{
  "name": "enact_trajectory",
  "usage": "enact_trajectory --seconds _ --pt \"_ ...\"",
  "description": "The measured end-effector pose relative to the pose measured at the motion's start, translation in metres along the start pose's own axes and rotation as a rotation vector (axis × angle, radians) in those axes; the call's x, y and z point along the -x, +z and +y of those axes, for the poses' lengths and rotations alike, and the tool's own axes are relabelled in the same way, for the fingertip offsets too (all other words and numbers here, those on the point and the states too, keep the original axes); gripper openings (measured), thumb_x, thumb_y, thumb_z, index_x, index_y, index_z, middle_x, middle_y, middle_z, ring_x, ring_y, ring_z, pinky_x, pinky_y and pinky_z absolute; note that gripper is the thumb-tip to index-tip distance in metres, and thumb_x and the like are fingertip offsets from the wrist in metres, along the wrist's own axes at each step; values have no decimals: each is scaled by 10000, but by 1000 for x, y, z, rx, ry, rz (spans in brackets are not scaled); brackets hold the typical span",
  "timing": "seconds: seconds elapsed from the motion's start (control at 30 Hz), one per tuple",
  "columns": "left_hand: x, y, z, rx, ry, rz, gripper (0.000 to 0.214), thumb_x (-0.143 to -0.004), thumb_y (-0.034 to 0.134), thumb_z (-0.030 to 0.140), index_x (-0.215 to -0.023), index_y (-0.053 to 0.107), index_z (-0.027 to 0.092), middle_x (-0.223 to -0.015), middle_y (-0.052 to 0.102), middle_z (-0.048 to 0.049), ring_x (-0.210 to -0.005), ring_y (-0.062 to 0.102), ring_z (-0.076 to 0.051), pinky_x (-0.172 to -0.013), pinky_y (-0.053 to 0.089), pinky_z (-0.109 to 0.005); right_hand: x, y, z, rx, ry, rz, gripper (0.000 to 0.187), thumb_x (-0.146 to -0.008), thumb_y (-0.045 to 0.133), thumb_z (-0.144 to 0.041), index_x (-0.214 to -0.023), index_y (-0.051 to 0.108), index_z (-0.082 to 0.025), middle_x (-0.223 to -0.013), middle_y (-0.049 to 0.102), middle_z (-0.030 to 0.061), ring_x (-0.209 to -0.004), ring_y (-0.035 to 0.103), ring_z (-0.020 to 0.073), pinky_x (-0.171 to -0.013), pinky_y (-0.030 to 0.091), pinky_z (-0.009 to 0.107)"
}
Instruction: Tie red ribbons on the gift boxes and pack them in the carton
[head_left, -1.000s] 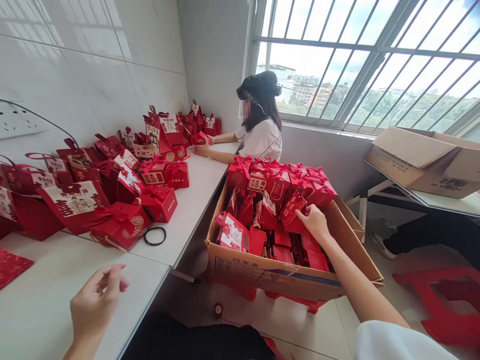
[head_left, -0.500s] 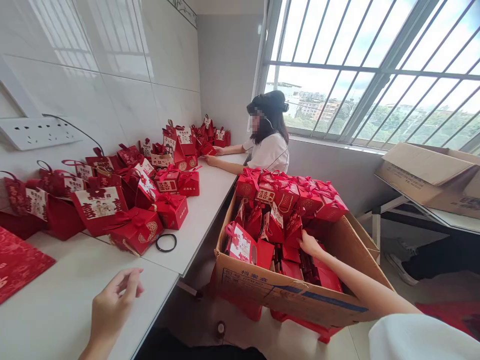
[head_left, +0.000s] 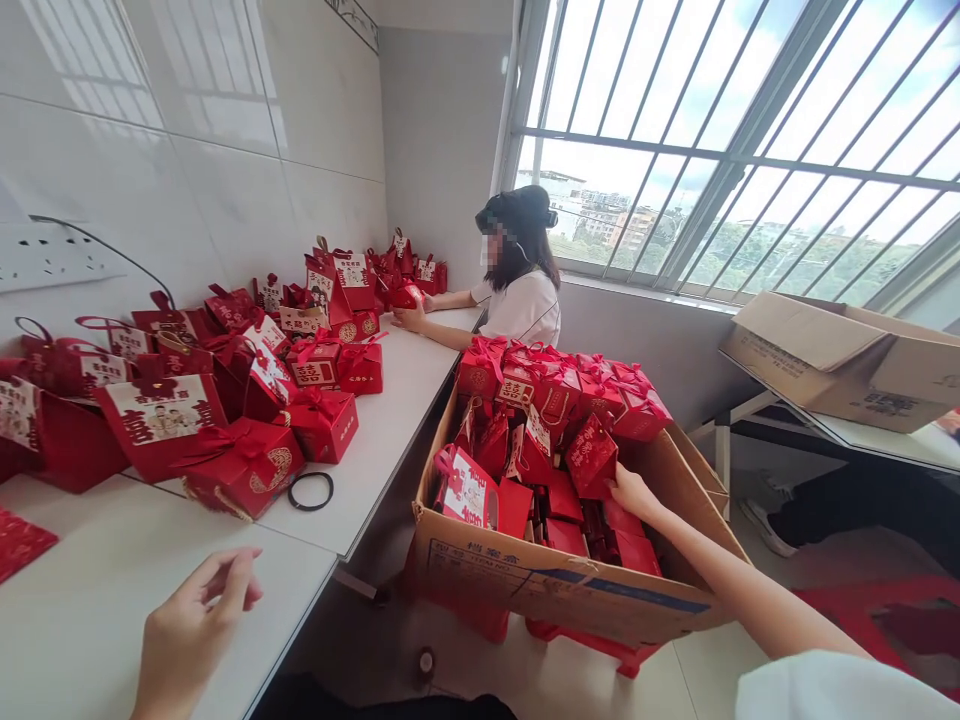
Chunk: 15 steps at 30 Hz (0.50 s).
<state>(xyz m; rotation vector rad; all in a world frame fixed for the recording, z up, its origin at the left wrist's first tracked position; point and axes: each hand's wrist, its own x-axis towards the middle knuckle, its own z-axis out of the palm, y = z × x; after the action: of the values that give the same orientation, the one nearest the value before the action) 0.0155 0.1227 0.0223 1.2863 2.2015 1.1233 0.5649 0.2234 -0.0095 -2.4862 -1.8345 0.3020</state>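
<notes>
My right hand (head_left: 631,493) grips a red gift box (head_left: 592,455) by its edge, its thumb and fingers closed on it. The box tilts above other red boxes inside a large cardboard box (head_left: 525,575). Nearer the front of that carton stands a red gift bag with a white picture panel (head_left: 466,490). Over the white table (head_left: 315,590), my left hand (head_left: 195,620) is loosely curled, holding nothing, with a gap between thumb and fingers. Closest to it are a red box with a ribbon (head_left: 241,470) and a black ring-shaped band (head_left: 310,490).
Many red gift boxes and bags (head_left: 161,415) crowd the table along the wall. A co-worker (head_left: 517,280) at its far end handles a red item (head_left: 405,297). A flattened-open carton (head_left: 847,355) sits on another table at right. A red stool (head_left: 628,660) stands under the cardboard box.
My right hand has raised and tilted the red gift box a little within the carton. My left hand stays in the same curled pose. The view has shifted slightly right.
</notes>
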Motion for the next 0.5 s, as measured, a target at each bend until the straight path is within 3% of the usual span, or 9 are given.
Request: enact_trajectory --seconds 0.23,0.5 --pt "-1 1 -2 -24 11 -31 298 -613 484 496 -725 621 256 -480 572 57 -514 594 -144 -498 434 -201 25 -13 52 80 204 29 319 -855 387 -124 -1118 514 5 -1032 628 262 -988 612 331 -752 450 346" --pt "2 1 -4 -50 -6 -59 311 -650 467 494 -774 611 247 -501 564 64 -523 578 -119 -486 418 -174 3 -2 50 108 279 26 268 -846 467 -179 -903 655 4 -871 669 257 -863 663 303 -652 476 291"
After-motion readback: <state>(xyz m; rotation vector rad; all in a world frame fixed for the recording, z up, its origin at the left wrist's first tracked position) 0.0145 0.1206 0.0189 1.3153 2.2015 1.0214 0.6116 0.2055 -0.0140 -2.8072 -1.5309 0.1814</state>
